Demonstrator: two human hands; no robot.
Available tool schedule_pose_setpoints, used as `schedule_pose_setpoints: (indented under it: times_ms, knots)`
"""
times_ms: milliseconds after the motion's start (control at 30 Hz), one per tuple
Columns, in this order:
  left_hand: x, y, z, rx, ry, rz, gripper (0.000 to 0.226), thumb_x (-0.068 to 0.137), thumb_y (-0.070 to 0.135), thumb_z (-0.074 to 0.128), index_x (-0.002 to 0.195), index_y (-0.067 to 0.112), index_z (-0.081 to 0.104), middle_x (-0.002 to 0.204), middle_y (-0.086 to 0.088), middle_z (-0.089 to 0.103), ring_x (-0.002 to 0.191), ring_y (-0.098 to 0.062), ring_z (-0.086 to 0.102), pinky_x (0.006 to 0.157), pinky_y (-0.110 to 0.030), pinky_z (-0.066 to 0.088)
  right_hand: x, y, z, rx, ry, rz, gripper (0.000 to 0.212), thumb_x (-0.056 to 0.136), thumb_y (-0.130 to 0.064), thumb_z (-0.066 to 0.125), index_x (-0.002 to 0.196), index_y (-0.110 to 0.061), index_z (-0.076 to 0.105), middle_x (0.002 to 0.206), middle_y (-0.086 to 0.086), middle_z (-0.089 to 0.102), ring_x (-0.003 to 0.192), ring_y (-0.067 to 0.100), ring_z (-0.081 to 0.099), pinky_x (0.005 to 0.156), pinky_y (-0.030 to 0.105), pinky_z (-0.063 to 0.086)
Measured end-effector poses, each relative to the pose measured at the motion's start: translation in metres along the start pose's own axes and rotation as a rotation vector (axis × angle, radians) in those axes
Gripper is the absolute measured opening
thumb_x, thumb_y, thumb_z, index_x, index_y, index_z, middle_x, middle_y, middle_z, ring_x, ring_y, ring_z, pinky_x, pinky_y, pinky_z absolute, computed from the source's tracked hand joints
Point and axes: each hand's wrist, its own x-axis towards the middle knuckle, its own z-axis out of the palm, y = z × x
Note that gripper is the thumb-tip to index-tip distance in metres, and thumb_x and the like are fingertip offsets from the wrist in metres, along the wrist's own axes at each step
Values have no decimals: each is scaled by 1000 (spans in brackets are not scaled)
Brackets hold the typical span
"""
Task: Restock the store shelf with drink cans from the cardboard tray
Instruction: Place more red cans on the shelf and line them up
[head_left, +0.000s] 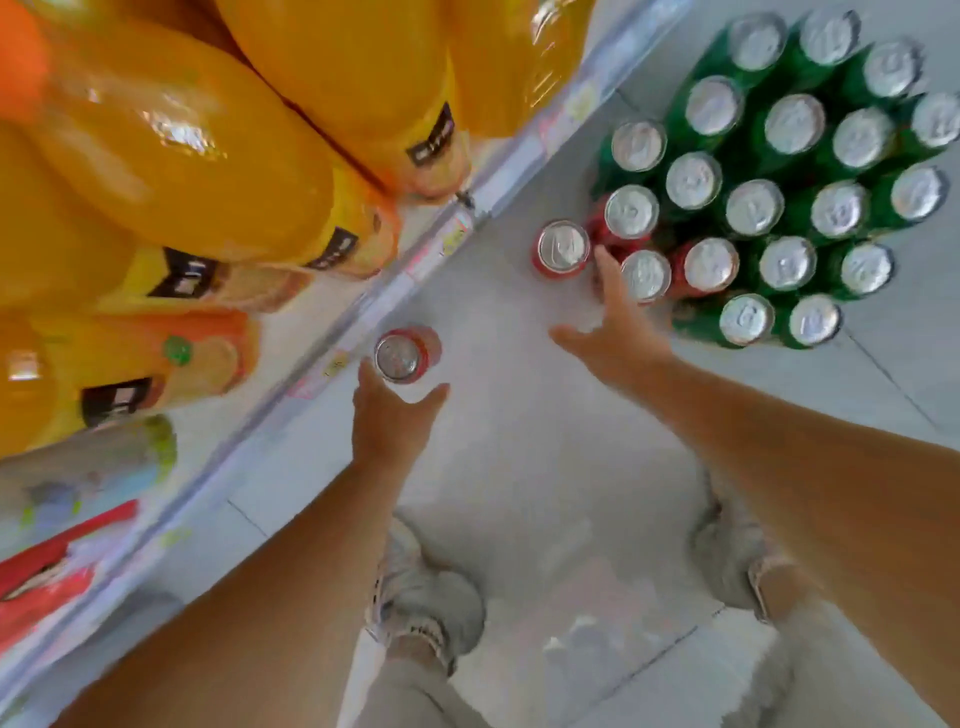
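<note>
Left of the block of green cans (754, 207), beside the shelf edge (363, 317), the left hand (396, 422) holds a tilted red can (407, 355) between spread thumb and fingers. The right hand (614, 325), fingers spread, reaches the few red cans (563, 248) at the block's near-left corner. Restocking looks barely started, with nearly every can left.

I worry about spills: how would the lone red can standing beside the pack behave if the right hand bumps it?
The lone red can stands upright on the smooth tiled floor, so a low nudge would probably slide it, while a knock near its rim might tip it. Being round, it would likely roll once down.
</note>
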Motion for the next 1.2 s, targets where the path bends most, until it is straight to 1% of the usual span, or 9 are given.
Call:
schedule_pose_setpoints:
  times_ms: [133,233,333,533,700,867,967,1100,1200]
  knots:
    - [29,-10,22,-80,74,74,103,70,38,86,150,17,26,149,-7,44,136,-25,44,110,-35,34,43,-3,16,-19,53,-3,105,80,-34,75,151,-39,-2,144,5,43,107,29,58,89,45,52]
    - [42,-15,29,-94,132,110,97,68,37,88,146,17,34,144,-6,50,130,-26,50,109,-35,39,67,-7,24,-26,111,27,105,80,-34,75,152,-35,-2,143,8,44,117,29,55,95,41,48]
    - [50,-18,28,-82,170,140,84,68,34,87,138,15,44,136,-6,57,123,-26,56,105,-34,43,82,-8,30,-43,142,7,93,81,-31,74,151,-27,12,134,6,49,115,24,54,93,34,45]
    - [34,-15,2,-47,68,191,74,67,29,88,130,18,51,123,0,63,113,-22,60,95,-31,49,61,-23,24,-163,223,41,70,74,-33,78,130,-19,36,102,3,56,86,24,52,79,43,53]
    - [-45,8,-44,-18,-26,213,69,68,33,86,128,22,52,115,5,64,109,-20,61,86,-23,44,-30,-47,-11,-178,169,-4,63,69,-49,77,118,-30,42,97,-4,61,86,24,60,75,40,55]
    - [-151,65,-127,-77,-72,265,67,63,38,85,122,27,56,113,8,68,107,-16,63,86,-23,46,-156,-108,-80,-34,129,-51,67,66,-38,83,121,-28,47,101,-8,57,92,18,57,74,28,44]
    - [-227,113,-195,-179,-95,346,67,52,53,80,111,34,56,104,15,69,100,-8,65,83,-23,50,-239,-157,-130,24,143,-87,70,64,-46,85,120,-31,47,102,-11,62,94,13,60,80,30,49]
    - [-326,169,-295,-251,-88,509,60,59,43,91,108,36,57,102,20,70,96,3,65,82,-31,56,-346,-235,-203,68,172,-184,67,62,-44,86,117,-36,48,102,-14,65,93,8,61,72,22,45]
    - [-394,196,-362,-282,-38,608,68,52,59,82,111,38,56,103,16,69,95,0,65,81,-32,56,-412,-286,-246,92,223,-300,70,59,-45,86,115,-40,45,99,-16,64,90,10,64,73,26,49]
